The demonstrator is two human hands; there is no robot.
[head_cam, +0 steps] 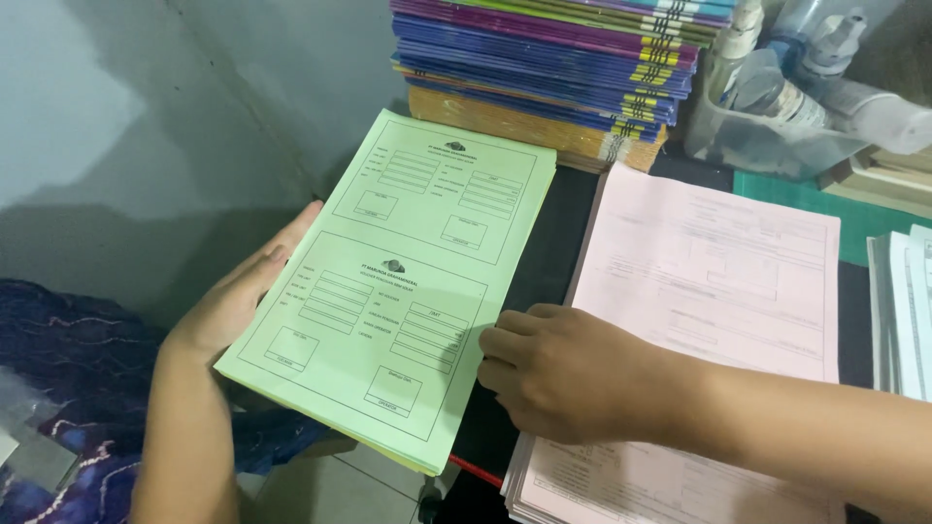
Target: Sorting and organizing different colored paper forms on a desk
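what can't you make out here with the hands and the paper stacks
Head view:
- Right hand: fingertips curl under at the edge of the green forms, so their grip is hidden.
- Left hand: palm lies behind the green stack; only fingers and wrist show.
- Pink forms: lower part covered by the right forearm, bottom cut off by the frame.
- Bottles in the tub: tops cut off.

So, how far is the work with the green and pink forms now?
Done: a pink stack lies squared on the desk. In hand: the left hand supports the green stack at its edge, and the right hand presses its other edge. Left: the green stack hangs partly off the desk, not laid down yet.
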